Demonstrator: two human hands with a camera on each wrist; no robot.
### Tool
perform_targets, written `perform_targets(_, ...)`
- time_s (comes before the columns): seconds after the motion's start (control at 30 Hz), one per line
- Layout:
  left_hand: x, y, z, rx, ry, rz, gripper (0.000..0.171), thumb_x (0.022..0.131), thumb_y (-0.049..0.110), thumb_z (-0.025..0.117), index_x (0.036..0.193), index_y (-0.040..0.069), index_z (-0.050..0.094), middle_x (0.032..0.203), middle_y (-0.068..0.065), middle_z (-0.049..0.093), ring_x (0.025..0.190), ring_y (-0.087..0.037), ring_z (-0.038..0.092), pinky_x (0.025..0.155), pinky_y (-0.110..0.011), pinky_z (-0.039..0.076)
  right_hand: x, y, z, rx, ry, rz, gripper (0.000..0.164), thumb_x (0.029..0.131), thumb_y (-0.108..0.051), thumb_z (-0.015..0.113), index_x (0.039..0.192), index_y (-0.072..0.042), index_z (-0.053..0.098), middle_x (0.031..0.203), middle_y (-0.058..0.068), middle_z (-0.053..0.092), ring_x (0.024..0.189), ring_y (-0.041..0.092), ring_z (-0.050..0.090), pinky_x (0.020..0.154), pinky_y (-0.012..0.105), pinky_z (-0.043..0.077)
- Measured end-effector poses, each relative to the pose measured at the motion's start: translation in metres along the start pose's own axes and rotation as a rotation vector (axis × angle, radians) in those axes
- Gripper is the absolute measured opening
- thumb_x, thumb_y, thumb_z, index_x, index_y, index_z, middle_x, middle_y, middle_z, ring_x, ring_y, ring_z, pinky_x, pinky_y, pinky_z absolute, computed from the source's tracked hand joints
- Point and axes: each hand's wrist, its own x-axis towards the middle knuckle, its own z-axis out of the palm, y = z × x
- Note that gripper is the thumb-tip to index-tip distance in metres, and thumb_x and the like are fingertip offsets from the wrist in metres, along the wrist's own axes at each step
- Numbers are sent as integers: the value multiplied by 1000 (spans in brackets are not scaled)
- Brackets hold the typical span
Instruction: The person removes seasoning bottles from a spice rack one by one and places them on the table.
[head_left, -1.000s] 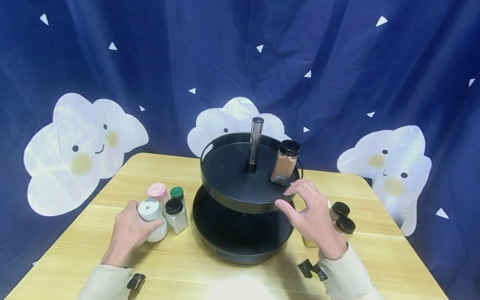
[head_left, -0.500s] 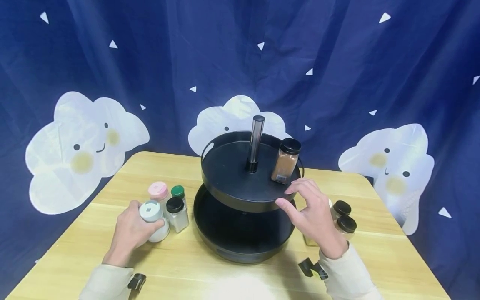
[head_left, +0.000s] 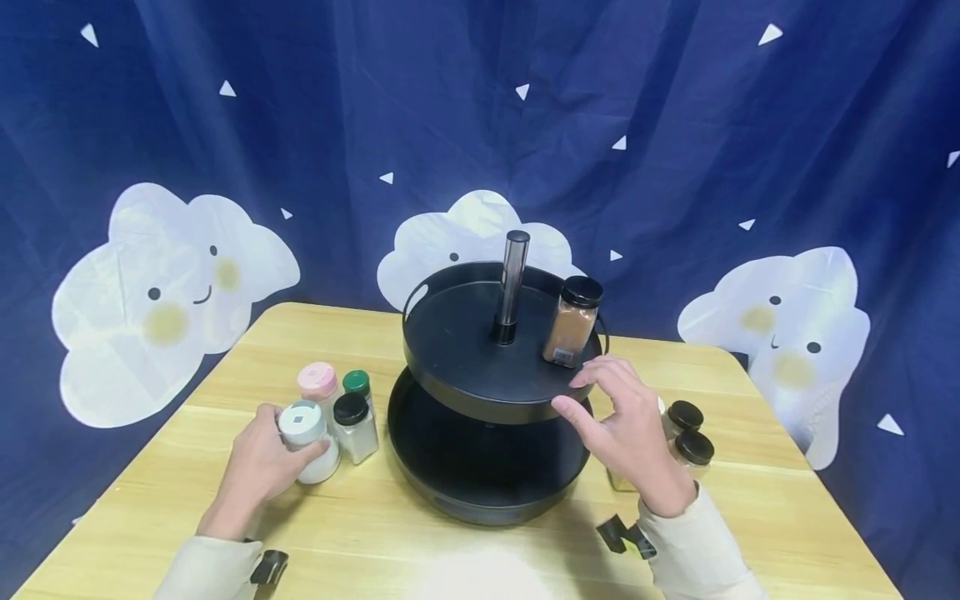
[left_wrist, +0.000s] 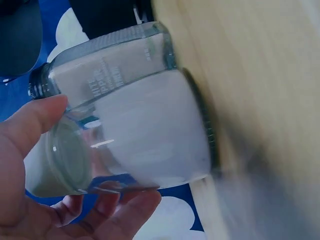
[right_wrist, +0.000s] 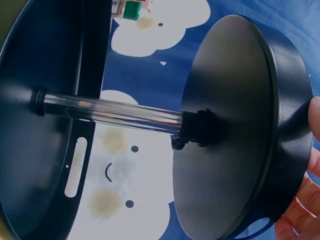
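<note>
On the left of the table, my left hand (head_left: 255,458) grips a clear spice jar (left_wrist: 155,130) of white powder with a pale lid (head_left: 301,419). The thumb and fingers lie on opposite sides of it. Right beside it stands a black-lidded jar (head_left: 355,429) of pale powder. My right hand (head_left: 630,433) touches the near right rim of the upper tray (head_left: 480,375) of a black two-tier turntable, with thumb and fingers spread. A black-lidded jar of brown powder (head_left: 570,329) stands on that tray, near the right hand's fingertips. The lower tray (head_left: 487,508) sits underneath.
Behind the left hand are a pink-lidded jar (head_left: 318,381) and a green-lidded jar (head_left: 357,383). Several jars, two with black lids (head_left: 686,415), stand partly hidden behind the right hand. A metal post (head_left: 513,279) rises through the upper tray. A blue curtain (head_left: 450,108) hangs behind the table.
The left wrist shifts slightly left and down while that hand keeps its grip on the jar. My right hand stays at the tray rim. The head view shifts a little.
</note>
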Motion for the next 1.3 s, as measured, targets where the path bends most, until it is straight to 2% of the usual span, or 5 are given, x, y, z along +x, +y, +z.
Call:
perform_targets(0.3, -7, 9, -22, 17, -105, 64, 108, 77, 55, 71, 136, -17, 16, 123, -42, 41, 108, -56, 43, 86, -68, 41, 1, 0, -1, 2, 15, -42, 24, 75, -25, 79, 81, -7, 65, 85, 7, 66, 89, 22, 58, 82, 33, 48)
perform_targets(0.73, -29, 69, -59, -163, 218, 204, 91, 80, 31, 76, 141, -7, 20, 130, -33, 43, 118, -49, 44, 95, -62, 41, 6, -4, -7, -4, -24, -26, 19, 71, -11, 79, 84, -6, 66, 86, 11, 68, 88, 24, 59, 78, 39, 49)
perform_targets(0.93, -32, 111, -52, -229, 383, 428, 78, 73, 19, 82, 133, -5, 38, 126, -24, 53, 114, -40, 51, 94, -58, 44, 8, -3, -8, -25, -19, -40, 23, 68, -9, 79, 87, -6, 67, 85, 10, 69, 84, 23, 62, 74, 41, 51)
perform_targets(1.13, -24, 145, -35, -229, 563, 797, 70, 88, 54, 57, 127, -4, 49, 122, -23, 59, 110, -35, 55, 86, -54, 49, 16, -1, -11, -36, -5, -25, 27, 69, -10, 78, 91, -2, 64, 84, 11, 68, 79, 24, 63, 72, 42, 50)
perform_targets(1.3, -16, 171, -19, -263, 506, 946, 59, 92, 50, 54, 123, 0, 56, 122, -19, 61, 113, -31, 56, 99, -42, 46, 29, 2, -13, -40, 75, -22, 31, 69, -8, 77, 94, 2, 63, 86, 16, 67, 82, 29, 62, 74, 47, 50)
